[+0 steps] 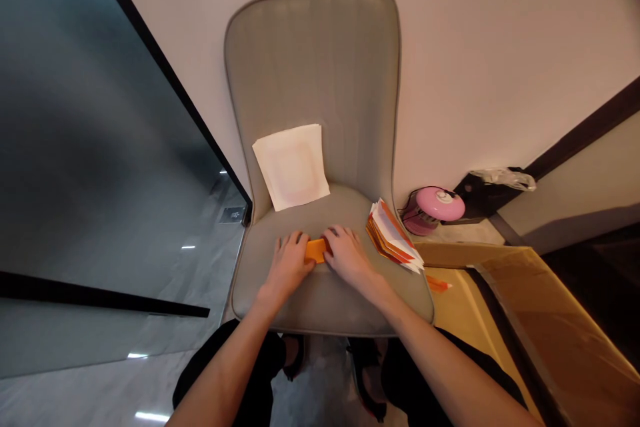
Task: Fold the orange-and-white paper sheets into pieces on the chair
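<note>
Grip: head view, left hand [290,261] and right hand [346,255] both closed on the orange paper piece [315,251], one at each end, fingers on the far side, thumbs toward the near side.
Orange paper piece: low at the middle of the grey chair [315,67], over the seat, between the two hands.
Long axis: visible part runs side to side across the seat, right end angled slightly away from the wearer; ends under fingers, full length cannot be told.
White sheets [293,167]: beyond the left hand, leaning on the backrest, square face toward the wearer.
Orange-and-white folded stack [393,237]: right edge of seat, apart from the right hand, long side slanting from far left to near right.
Right of chair: pink round-topped device [440,205]; cardboard box [565,333], nearer.
</note>
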{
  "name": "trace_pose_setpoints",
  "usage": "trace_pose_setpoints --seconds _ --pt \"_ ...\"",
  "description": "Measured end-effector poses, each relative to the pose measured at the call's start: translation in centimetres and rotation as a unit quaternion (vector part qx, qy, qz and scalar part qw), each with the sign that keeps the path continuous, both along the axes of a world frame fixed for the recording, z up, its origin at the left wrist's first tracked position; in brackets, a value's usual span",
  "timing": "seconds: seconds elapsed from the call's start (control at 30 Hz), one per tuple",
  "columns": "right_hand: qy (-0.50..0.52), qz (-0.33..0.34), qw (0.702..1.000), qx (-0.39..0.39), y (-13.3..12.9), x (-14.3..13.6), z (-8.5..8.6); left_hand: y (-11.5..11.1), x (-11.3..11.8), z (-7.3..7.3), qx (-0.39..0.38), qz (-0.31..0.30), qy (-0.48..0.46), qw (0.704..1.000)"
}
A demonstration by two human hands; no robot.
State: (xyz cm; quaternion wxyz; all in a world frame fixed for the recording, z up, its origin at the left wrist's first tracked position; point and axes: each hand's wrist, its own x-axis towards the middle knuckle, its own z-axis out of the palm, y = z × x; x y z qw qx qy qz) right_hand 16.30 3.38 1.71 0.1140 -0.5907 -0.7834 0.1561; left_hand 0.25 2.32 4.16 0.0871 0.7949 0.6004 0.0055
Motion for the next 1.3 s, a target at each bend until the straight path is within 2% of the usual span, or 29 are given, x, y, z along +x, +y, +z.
trace_pose_setpoints --seconds 0.17,0.37,0.47,0.67,0.83,0.97,1.13,1.3 --pt "0.021 0.008 0.999 0.039 -0.1 0.4 -0.1 0.0 -0.3 -0.5 0.024 -0.019 -0.018 0.999" --pt "0.035 0.017 0.999 0.018 -0.1 0.7 0.1 -0.1 -0.3 -0.7 0.039 -0.042 -0.032 0.998" --pt "0.062 0.042 0.997 0.027 -0.1 0.9 0.2 -0.2 -0.3 -0.4 0.065 -0.048 -0.04 0.996" --pt "0.156 0.092 0.979 0.097 -0.4 2.0 1.0 -0.4 -0.2 0.7 0.132 -0.058 -0.066 0.987" --pt "0.155 0.139 0.978 0.023 -0.5 3.3 0.1 -0.6 -1.0 0.3 0.051 -0.112 -0.064 0.99" --pt "0.132 0.134 0.981 -0.037 -0.5 4.0 -0.7 -0.4 -2.0 -0.3 -0.019 -0.112 -0.1 0.988" --pt "0.137 0.142 0.976 -0.087 -0.4 4.5 -0.3 0.1 -2.8 -0.7 -0.061 -0.126 -0.165 0.976" --pt "0.132 0.145 0.976 -0.099 -0.5 4.7 -0.2 0.3 -3.2 -1.2 -0.085 -0.138 -0.175 0.971"
